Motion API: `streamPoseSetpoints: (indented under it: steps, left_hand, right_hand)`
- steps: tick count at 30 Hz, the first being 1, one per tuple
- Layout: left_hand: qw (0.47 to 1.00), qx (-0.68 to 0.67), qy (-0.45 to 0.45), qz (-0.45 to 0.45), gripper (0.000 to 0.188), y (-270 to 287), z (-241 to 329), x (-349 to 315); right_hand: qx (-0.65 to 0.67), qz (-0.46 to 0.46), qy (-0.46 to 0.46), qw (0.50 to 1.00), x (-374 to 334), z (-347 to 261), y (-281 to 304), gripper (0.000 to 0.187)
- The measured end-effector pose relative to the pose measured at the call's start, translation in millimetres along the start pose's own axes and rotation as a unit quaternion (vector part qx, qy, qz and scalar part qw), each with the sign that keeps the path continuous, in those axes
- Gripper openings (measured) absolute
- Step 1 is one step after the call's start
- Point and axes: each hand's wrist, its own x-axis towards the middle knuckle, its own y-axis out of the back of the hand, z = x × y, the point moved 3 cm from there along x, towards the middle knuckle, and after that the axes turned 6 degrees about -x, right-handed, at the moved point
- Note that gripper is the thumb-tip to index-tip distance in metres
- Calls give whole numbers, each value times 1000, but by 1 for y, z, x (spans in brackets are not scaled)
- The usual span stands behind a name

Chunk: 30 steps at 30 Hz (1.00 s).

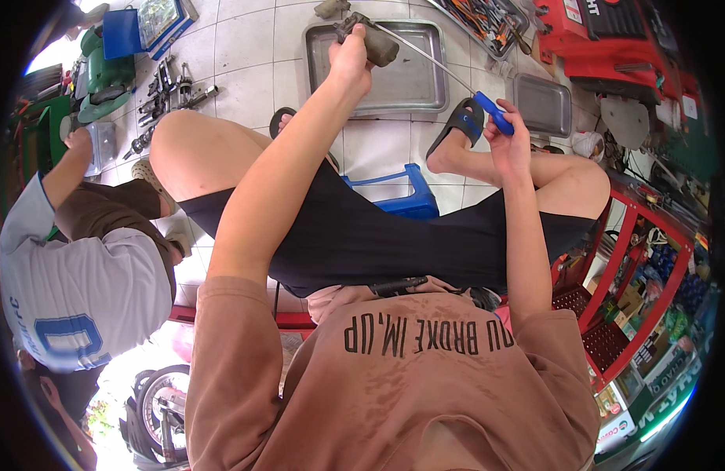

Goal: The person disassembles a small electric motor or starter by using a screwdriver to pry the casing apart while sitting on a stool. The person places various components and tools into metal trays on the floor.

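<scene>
My left hand [351, 64] is closed around a grimy, brownish-grey cylindrical metal part [380, 47] that looks like a small motor, held above a metal tray [409, 96]. In my right hand [510, 141] is a screwdriver [494, 112], gripped by its blue handle with the fingertips. Its long, thin shaft slants up and left to the upper end of the metal part. Whether the tip sits on a screw is too small to tell. Another small dirty metal piece [331, 8] lies at the tray's far edge.
A smaller tray [541, 106] and a tray of hand tools [488, 23] lie at the right, near red equipment [606, 39]. Metal parts [170, 90] spread over the tiles at the left. A blue stool [409, 196] stands between my legs. Another person [88, 275] sits at the left.
</scene>
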Motion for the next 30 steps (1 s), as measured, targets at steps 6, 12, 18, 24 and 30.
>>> streamPoseSetpoints:
  steps: [6, 12, 18, 24, 30]
  left_hand:
    - [999, 25, -7, 21, 42, 7, -4, 9]
    - [999, 11, -14, 29, 33, 8, -10, 13]
    - [999, 41, -10, 33, 31, 11, -23, 20]
    - [999, 5, 27, 21, 43, 22, -65, 65]
    - [996, 24, 66, 46, 49, 55, -106, 94]
  right_hand:
    - [-15, -26, -66, 997, -1, 4, 2, 25]
    - [5, -88, 21, 996, 12, 9, 22, 24]
    - [63, 5, 40, 997, 5, 9, 8, 23]
    - [-8, 25, -25, 999, 36, 22, 39, 26]
    - [-34, 80, -44, 995, 54, 46, 41, 23]
